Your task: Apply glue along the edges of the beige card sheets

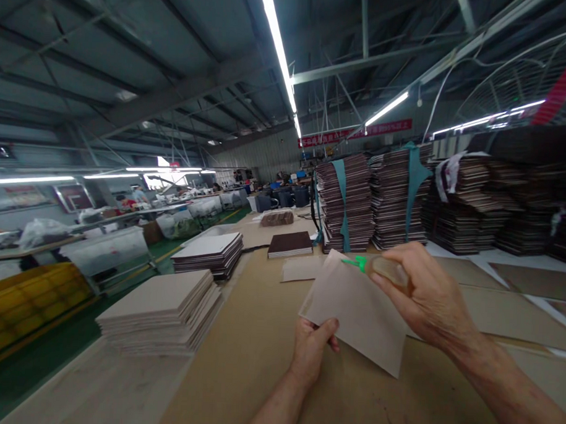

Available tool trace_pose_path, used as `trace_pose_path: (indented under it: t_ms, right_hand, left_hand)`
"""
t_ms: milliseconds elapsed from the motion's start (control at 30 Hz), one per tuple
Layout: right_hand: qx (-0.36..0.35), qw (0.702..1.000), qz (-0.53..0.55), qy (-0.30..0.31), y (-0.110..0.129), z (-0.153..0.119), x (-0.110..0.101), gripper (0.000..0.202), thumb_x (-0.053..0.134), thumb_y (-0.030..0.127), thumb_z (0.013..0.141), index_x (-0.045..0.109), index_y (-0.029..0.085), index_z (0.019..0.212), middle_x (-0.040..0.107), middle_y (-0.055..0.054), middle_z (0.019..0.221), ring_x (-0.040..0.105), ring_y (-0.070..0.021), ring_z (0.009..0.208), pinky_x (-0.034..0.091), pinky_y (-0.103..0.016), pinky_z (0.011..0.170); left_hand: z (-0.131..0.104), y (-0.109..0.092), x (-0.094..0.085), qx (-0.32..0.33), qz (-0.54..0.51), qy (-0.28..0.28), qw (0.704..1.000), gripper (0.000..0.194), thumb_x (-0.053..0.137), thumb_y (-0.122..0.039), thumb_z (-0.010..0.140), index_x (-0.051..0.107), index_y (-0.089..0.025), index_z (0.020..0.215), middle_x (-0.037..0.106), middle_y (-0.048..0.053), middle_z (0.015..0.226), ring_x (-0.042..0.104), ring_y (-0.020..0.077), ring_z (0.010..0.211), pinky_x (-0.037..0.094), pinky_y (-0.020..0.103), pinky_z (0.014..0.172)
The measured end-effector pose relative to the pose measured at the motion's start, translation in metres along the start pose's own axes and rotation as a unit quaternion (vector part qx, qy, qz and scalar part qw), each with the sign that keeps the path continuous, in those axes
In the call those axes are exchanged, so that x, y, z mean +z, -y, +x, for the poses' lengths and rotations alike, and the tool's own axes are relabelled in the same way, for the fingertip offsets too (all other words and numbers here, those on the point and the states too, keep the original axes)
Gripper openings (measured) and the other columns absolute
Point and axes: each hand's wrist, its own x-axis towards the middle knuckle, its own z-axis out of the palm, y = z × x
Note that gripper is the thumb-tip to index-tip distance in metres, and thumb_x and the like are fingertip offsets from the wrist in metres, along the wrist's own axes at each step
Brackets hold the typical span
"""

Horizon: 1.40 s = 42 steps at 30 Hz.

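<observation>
Head view, left hand (311, 349) pinching board (360, 313), right hand (426, 297) gripping partly hidden bottle (387, 270)

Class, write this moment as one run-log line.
left hand: grips board | right hand: holds bottle, green nozzle at board's upper part

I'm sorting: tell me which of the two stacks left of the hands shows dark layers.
The back stack, below its top; the front stack has pale sides.
</observation>
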Motion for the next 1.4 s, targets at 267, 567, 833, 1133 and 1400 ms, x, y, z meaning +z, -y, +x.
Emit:
trace_pose_path:
  t_ms: [267,567,833,1133,1400]
  right_hand:
    - [0.037,0.999,-0.009,0.022,-0.004,-0.008,-0.006,0.026,0.055,0.046,0.115,0.063,0.021,0.112,0.063,-0.006,0.103,0.063,-0.0280,0.091,0.047,-0.040,0.075]
    - [0.028,0.999,-0.017,0.029,0.003,0.000,-0.011,0.017,0.058,0.039,0.109,0.062,0.023,0.107,0.063,-0.007,0.097,0.064,-0.0289,0.088,0.046,-0.039,0.071]
    - [0.026,0.999,-0.023,0.030,0.002,-0.001,-0.019,0.018,0.057,0.040,0.111,0.062,0.022,0.109,0.064,-0.007,0.101,0.064,-0.0286,0.093,0.048,-0.039,0.077]
    - [0.037,0.997,-0.046,0.046,-0.002,-0.011,-0.035,0.025,0.055,0.046,0.113,0.062,0.024,0.106,0.063,-0.007,0.098,0.064,-0.0288,0.090,0.046,-0.038,0.073]
    - [0.049,0.996,-0.058,0.044,-0.001,-0.023,-0.042,0.024,0.056,0.045,0.112,0.064,0.023,0.107,0.063,-0.006,0.095,0.064,-0.0271,0.084,0.045,-0.038,0.067]
  left_hand:
    - [-0.001,-0.002,0.000,0.002,-0.023,-0.017,1.000,0.040,0.095,-0.041,0.060,0.077,-0.014,0.084,0.068,-0.001,0.065,0.048,0.0079,0.042,0.047,0.022,0.041]
    - [-0.002,-0.005,-0.001,-0.004,-0.037,-0.009,0.999,0.042,0.096,-0.039,0.058,0.075,-0.015,0.085,0.069,-0.001,0.066,0.048,0.0077,0.041,0.046,0.022,0.040]
    - [0.000,-0.004,-0.004,0.005,-0.021,0.009,1.000,0.041,0.095,-0.038,0.062,0.079,-0.014,0.091,0.072,0.000,0.072,0.048,0.0072,0.042,0.046,0.021,0.039]
    - [0.001,-0.009,-0.007,0.007,-0.023,-0.015,1.000,0.039,0.096,-0.038,0.058,0.073,-0.015,0.081,0.068,-0.002,0.066,0.047,0.0072,0.042,0.045,0.020,0.038]
    - [0.003,-0.015,-0.007,0.004,-0.016,-0.022,1.000,0.041,0.094,-0.037,0.058,0.076,-0.015,0.088,0.069,-0.002,0.068,0.045,0.0060,0.041,0.044,0.020,0.037]
